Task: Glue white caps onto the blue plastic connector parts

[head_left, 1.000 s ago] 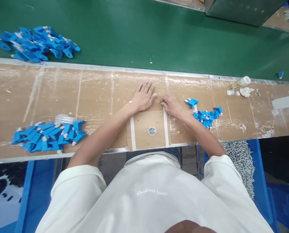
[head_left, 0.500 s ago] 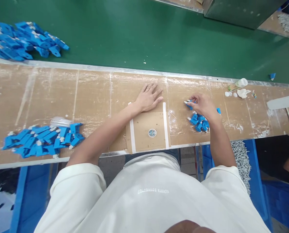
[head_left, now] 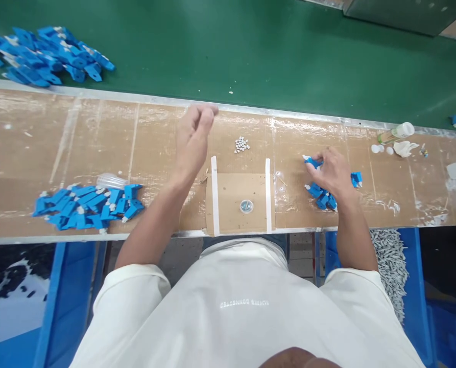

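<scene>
My right hand (head_left: 332,169) pinches a blue plastic piece with a white tip (head_left: 312,161) between thumb and fingers. Just below that hand lies a small heap of similar blue pieces (head_left: 321,196), partly covered by it. My left hand (head_left: 193,135) is raised over the bench, its fingers curled together against the thumb; whether something small is in them is hidden. Several tiny white pieces (head_left: 242,145) lie in a cluster to the right of it. Nearer my body, a small round dish (head_left: 246,206) with bluish contents sits on a cardboard sheet (head_left: 233,191) between white tape strips.
A larger pile of blue pieces (head_left: 86,207) lies at left beside clear plastic tubes (head_left: 112,181). More blue pieces (head_left: 47,56) rest on the green surface (head_left: 212,51) beyond. A bottle (head_left: 396,133) lies at right. A blue bin of grey parts (head_left: 390,266) stands below the bench edge.
My left hand has lifted off the bench and moved left, its flat fingers now curled, uncovering the tiny white pieces. My right hand still grips the blue piece. The view has shifted slightly.
</scene>
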Demonstrator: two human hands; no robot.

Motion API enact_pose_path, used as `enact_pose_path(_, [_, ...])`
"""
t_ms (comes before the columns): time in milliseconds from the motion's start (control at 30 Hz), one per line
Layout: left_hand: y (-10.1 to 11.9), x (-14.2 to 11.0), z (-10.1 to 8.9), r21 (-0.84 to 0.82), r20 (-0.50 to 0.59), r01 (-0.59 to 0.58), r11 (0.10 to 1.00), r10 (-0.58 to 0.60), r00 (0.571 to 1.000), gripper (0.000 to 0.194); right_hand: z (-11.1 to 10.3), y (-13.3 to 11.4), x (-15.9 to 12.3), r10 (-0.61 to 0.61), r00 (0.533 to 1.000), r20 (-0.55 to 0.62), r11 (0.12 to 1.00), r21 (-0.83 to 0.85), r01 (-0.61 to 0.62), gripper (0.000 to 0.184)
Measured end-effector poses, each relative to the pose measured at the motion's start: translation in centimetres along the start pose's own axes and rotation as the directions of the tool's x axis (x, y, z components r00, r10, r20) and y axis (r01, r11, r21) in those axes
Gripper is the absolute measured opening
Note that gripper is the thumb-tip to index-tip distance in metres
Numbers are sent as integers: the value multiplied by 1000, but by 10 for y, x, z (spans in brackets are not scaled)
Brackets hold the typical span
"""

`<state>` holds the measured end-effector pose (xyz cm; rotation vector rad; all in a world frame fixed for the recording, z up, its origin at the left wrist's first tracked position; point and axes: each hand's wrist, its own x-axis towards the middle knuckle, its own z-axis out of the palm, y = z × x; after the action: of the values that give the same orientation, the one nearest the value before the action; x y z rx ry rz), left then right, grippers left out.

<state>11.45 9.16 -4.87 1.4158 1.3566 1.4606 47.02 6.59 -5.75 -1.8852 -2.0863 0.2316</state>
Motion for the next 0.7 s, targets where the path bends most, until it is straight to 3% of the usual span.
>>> enact_pose_path(67, [20,-38,-2,-127,186,142,982,-117,976,49,-6,-24,-12,9,1000,-9,984,180,-7,17])
enact_pose_path(167, [35,-88,12,-266,524,447,854,-261,811,50,-4,-73,-34,-11,1000,-9,898,440,14,23])
enact_pose_path(233, [34,-106,24,-343,602,551,760,-272,750,59,3,-106,-47,-69,996,-53,830,552,86,22])
enact_pose_path(300, [31,-111,32,-402,586,572,715,-279,761,60,10,-130,-55,-125,987,-105,782,601,163,18])
enact_pose_path(367, [26,-111,33,-433,524,550,714,-297,798,55,15,-142,-60,-167,978,-124,759,617,208,16])
enact_pose_path(533, [14,-103,12,-510,364,512,692,-365,857,46,26,-123,-66,-94,995,-23,702,707,82,38])
enact_pose_path(600, [5,-101,1,-548,320,538,640,-434,842,40,38,-111,-69,-55,994,97,701,713,-30,40])
enact_pose_path(700, [-12,-103,-11,-583,294,609,537,-559,775,29,61,-104,-74,-31,964,266,683,710,-173,44])
